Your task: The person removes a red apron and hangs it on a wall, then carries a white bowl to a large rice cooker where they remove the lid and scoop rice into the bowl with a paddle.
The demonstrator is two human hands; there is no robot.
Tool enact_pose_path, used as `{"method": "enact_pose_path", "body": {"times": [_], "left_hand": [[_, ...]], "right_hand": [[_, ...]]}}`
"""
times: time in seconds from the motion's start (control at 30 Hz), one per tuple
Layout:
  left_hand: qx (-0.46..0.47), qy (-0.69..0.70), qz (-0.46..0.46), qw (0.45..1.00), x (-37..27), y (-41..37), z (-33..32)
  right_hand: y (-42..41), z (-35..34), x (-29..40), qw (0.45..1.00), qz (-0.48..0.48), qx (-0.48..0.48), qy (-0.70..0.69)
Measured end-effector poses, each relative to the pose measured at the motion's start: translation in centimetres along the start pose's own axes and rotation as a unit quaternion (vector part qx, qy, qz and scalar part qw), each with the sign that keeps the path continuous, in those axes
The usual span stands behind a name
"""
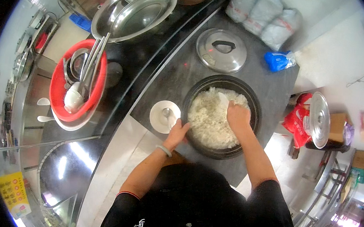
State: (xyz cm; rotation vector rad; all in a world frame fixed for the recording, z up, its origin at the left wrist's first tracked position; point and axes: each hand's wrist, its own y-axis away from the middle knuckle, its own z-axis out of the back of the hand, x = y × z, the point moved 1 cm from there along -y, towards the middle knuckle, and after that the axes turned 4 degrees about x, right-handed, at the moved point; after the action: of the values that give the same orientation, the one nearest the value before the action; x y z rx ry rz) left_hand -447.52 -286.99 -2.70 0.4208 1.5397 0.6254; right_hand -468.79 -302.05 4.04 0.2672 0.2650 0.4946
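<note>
My right hand is closed around a white rice paddle, its blade in the cooked white rice. The rice sits in a round dark pot on a grey counter. My left hand, with a pale bangle at the wrist, is at the pot's left rim, thumb apart from the fingers. Whether it grips the rim is hidden. Just left of that hand stands a white bowl with a spoon in it. A metal lid with a black handle lies beyond the pot.
Grey plastic bags and a blue bag are at the counter's far end. On the left, a black counter holds a red basket of utensils and oval metal trays. A silver lid is at right.
</note>
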Motion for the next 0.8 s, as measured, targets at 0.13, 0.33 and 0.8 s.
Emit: {"method": "enact_pose_path", "body": {"times": [0.13,0.33,0.8], "left_hand": [[0.020,0.007,-0.007,1.000,1.4,-1.0,0.2],[0.009,-0.017,0.003,1.000,0.5,-0.4,0.1],[0.042,-0.067,0.022,0.997,-1.2,0.0,0.9]], "right_hand": [[-3.8,-2.8,0.7,0.999,0.009,0.028,-0.022],[-3.2,-3.8,0.8,0.983,-0.032,0.138,-0.120],[-1.4,-6.9,3.0,0.962,-0.022,0.136,-0.234]]}}
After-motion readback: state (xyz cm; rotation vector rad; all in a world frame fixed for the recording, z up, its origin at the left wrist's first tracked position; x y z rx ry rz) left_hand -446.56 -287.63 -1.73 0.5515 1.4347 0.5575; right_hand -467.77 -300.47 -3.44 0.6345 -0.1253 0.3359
